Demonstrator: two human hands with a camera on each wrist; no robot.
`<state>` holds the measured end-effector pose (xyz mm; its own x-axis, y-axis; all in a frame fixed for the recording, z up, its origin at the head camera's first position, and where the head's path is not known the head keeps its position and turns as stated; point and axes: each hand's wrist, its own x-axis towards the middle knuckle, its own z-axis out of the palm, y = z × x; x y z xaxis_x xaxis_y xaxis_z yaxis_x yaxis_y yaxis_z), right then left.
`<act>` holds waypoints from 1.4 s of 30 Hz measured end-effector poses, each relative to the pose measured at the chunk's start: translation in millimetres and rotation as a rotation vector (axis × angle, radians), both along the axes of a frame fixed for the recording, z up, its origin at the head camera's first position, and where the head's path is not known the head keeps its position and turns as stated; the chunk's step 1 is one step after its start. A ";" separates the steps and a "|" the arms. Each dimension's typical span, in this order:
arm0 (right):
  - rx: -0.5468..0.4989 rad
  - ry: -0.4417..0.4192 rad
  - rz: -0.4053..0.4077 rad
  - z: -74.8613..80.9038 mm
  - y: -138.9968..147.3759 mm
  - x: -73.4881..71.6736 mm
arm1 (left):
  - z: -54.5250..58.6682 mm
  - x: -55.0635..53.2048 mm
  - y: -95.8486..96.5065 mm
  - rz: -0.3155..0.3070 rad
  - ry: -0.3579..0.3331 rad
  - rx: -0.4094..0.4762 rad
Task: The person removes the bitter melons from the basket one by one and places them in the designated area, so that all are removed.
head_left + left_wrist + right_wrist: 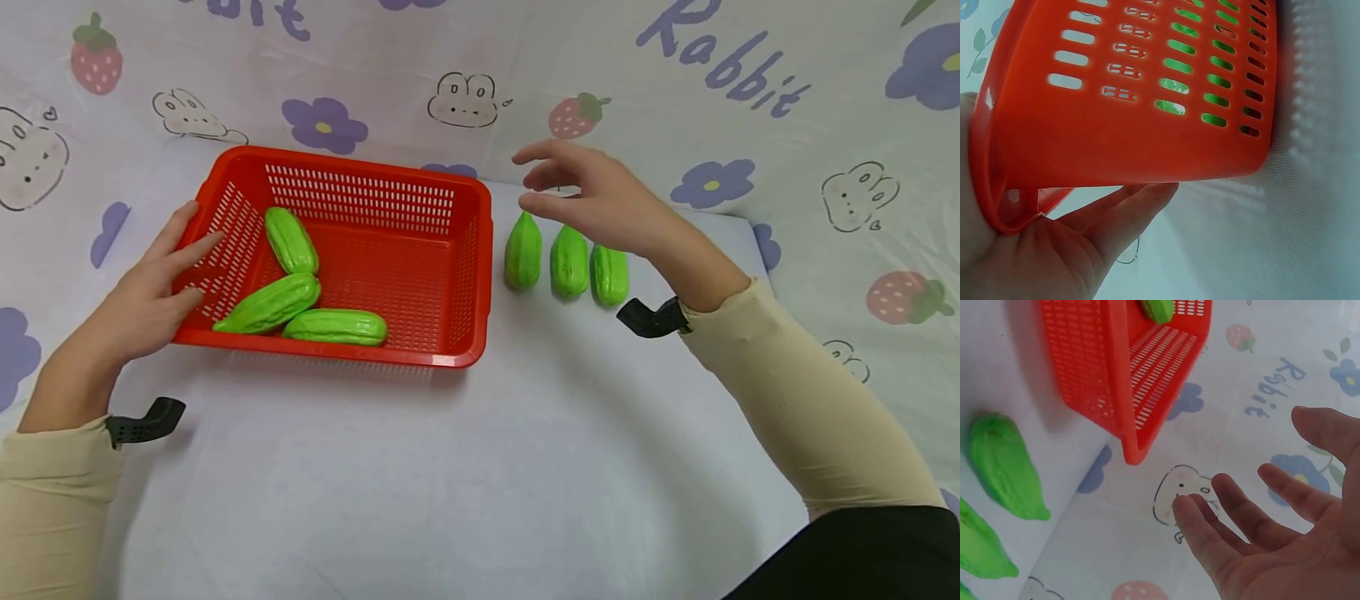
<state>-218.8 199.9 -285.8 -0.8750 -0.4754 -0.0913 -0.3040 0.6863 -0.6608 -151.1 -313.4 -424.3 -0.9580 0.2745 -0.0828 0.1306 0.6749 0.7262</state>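
Observation:
My left hand (153,292) grips the left rim of a red plastic basket (442,356), with some fingers reaching over the edge and others along the outer wall (1085,144). Lying at the basket's left side are three green ridged gourds (291,242). To the right of the basket, three more gourds stand in a row on the white table: the nearest to the basket (522,258), a middle one (570,265) and a right one (610,277). Above this row hovers my right hand (581,187), fingers spread and holding nothing, as the right wrist view also shows.
A white cloth covers the table (420,475). Behind it hangs a patterned sheet (630,50) with rabbits, strawberries and purple flowers. Each wrist wears a black mount, one on the left (150,421) and one on the right (651,319). Something black (862,554) fills the lower right corner.

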 end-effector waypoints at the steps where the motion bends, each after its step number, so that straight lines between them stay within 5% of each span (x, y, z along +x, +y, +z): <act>1: -0.006 -0.006 0.001 0.1 -2.1 -0.1 | 0.1 0.0 -0.1 -0.002 0.000 0.000; 42: 0.003 0.008 0.290 -14.8 -96.8 -9.9 | -1.3 1.4 0.4 -0.015 0.025 -0.031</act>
